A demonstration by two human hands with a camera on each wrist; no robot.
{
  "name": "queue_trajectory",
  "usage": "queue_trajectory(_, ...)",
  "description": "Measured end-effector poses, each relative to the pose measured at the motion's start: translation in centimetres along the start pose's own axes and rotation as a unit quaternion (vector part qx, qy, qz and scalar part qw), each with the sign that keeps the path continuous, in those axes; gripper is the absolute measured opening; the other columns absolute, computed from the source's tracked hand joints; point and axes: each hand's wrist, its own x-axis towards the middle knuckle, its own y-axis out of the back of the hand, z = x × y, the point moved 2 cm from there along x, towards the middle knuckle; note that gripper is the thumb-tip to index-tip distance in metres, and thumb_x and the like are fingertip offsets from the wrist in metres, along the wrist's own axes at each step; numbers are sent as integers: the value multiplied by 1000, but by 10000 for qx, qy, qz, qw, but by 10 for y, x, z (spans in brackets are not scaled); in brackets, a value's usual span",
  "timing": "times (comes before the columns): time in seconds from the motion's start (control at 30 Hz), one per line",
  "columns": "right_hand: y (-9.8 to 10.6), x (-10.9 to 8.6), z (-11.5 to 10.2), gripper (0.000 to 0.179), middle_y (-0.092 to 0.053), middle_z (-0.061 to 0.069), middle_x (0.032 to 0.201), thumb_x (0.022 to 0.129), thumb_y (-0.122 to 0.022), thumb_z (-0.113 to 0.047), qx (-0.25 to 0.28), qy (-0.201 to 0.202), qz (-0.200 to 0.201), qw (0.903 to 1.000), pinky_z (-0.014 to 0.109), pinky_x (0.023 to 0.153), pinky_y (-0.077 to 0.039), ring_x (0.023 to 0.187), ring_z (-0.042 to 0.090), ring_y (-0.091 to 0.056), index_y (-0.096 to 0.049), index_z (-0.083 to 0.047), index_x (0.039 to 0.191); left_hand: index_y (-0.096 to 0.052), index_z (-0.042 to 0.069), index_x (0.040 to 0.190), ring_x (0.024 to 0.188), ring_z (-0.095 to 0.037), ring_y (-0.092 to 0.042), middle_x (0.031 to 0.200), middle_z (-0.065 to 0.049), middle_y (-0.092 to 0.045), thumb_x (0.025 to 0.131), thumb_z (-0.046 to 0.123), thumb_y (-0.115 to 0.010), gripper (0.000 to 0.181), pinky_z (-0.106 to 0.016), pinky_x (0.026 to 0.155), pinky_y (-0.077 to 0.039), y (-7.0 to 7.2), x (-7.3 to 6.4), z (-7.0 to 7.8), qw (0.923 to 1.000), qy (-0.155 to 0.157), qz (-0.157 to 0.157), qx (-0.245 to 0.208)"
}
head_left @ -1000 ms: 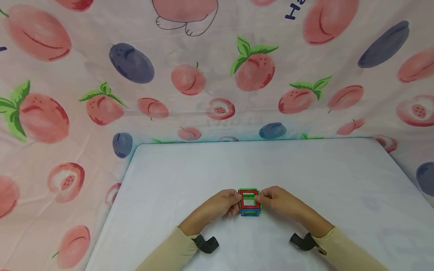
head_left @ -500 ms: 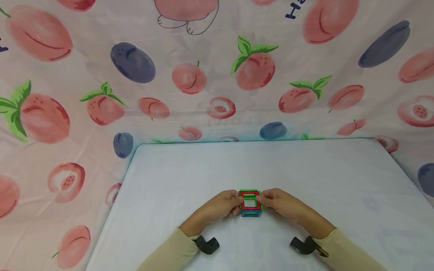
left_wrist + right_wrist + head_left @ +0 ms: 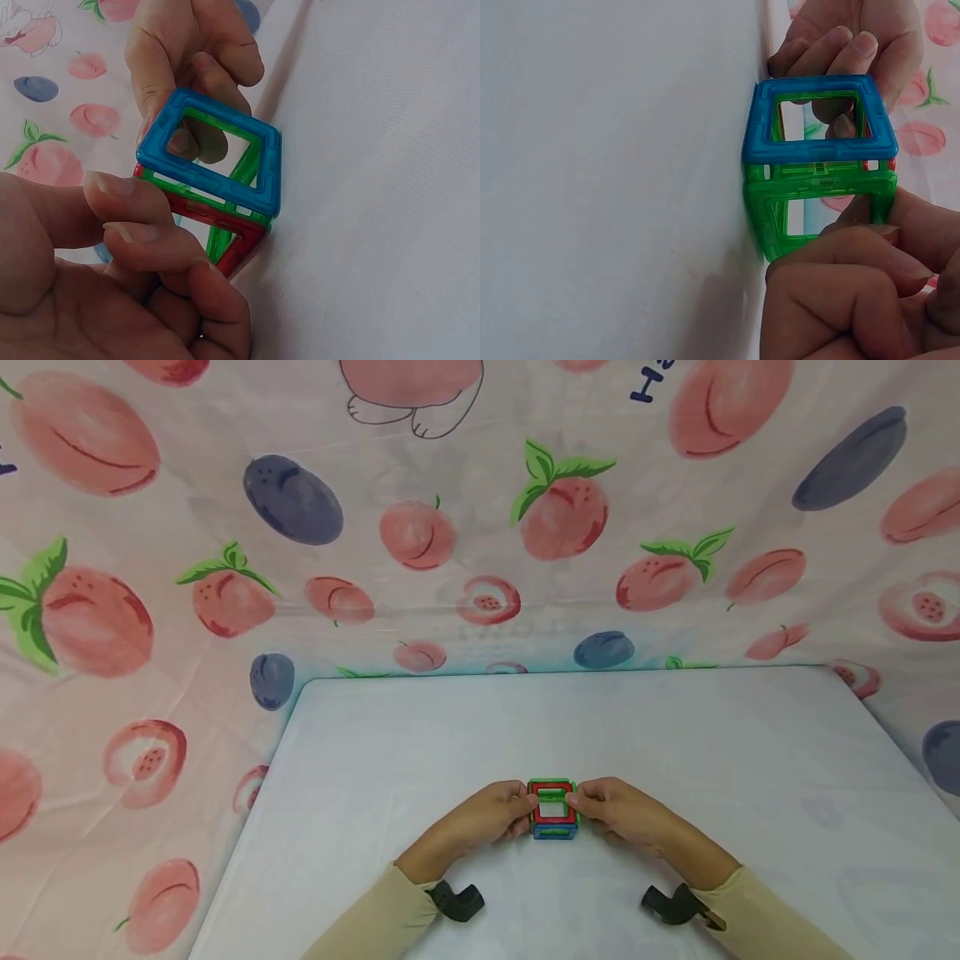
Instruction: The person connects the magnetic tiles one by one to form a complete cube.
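Note:
A small cube of see-through magnetic tiles [image 3: 553, 820] stands on the white surface between both hands. Its tiles are open square frames: red on top, a blue tile [image 3: 210, 181] on the side toward the person, and a green tile [image 3: 821, 181] on the right. The left wrist view shows a red tile on the left side. My left hand [image 3: 491, 810] grips the cube's left side, thumb at the top edge and fingers curled against the side. From the right, my right hand [image 3: 618, 806] pinches it, its thumb over the red top's edge. The fingers partly hide both sides.
A white-covered table [image 3: 390, 735] spreads around the hands. Behind and to the left hangs a fruit-print cloth [image 3: 420, 460]. Black curved mounts [image 3: 457, 902] sit at the wrists, by the beige sleeves [image 3: 375, 918].
Over the last second the cube and both hands shift very slightly, with the right hand a touch lower. Both hands keep their hold on the cube.

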Motion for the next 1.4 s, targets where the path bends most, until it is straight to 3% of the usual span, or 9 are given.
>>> queue_trajectory(0.2,0,2,0,37,-34,-6,63,106,-57,-33,59,41,7,10000,23,48,-25,53,10,-28,-61,3,108,-60,7,97,59,-11,-41,66,1,-53,108,30,-51,27,-24,51,-30,0,-1,1,9999,82,17,-88)
queue_trajectory(0.6,1,5,-2,33,-36,-4,66,106,-57,-32,-352,263,51,9990,24,50,-26,53,11,-30,-59,-1,98,-61,7,97,61,-10,-45,67,1,-59,108,27,-52,24,-22,53,-32,2,-1,0,9998,122,-81,-164)
queue_trajectory(0.87,2,5,-3,37,-37,-4,65,105,-58,-34,-374,230,64,9990,25,49,-24,54,13,-31,-61,3,109,-60,6,100,61,-10,-45,68,0,-58,108,27,-51,24,-22,54,-33,1,0,0,9997,87,-90,-214)
queue_trajectory(1.4,1,4,-2,40,-38,-3,67,105,-56,-37,-449,117,204,9987,25,51,-26,58,13,-32,-64,1,113,-59,7,99,60,-12,-42,69,1,-55,108,32,-50,28,-24,53,-31,1,-1,1,9999,83,-8,-76)
